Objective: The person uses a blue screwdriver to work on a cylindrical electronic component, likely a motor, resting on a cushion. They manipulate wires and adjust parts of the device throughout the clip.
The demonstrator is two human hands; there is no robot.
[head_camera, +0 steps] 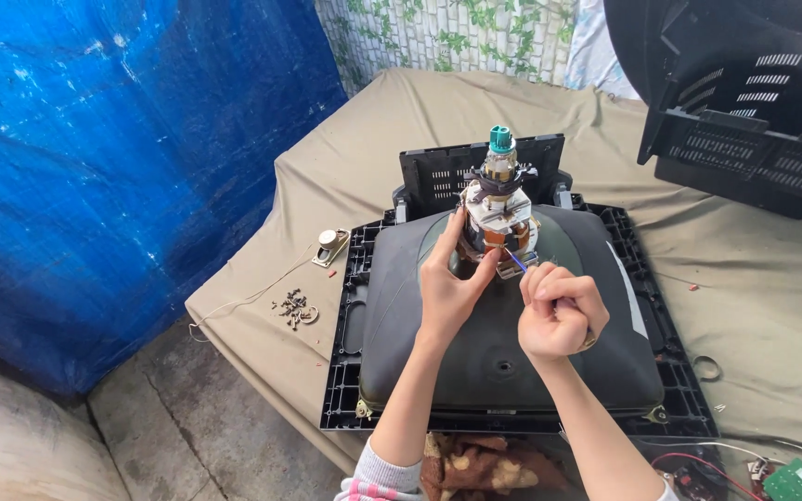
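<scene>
We are looking down at one picture tube (503,343) lying face down in its black front frame (350,306) on a cloth-covered table (401,121), so its neck is pointing straight up at us and the deflection yoke (498,223) on it is sitting within easy reach of both hands. The left hand (447,288) is resting open against the yoke's left side, thumb and fingers spread around the copper winding, seemingly steadying it. The right hand (559,315) is curled into a fist just right of the yoke, pinching a thin tool whose blue tip (516,261) is angling in at the yoke's base (we cannot tell what sort of tool; the shaft is mostly hidden in the fist).

Counting quickly: one tube, one yoke with one teal cap on top, two hands. One black rear housing (744,102) is standing well apart at the upper right, set out of the way. One small pile of screws (294,309) is lying near the table's left edge, gathered together beside one small speaker (331,246) on a wire. One green circuit board (800,482) is showing at the lower right corner. A blue tarp (95,167) is hanging on the left.
</scene>
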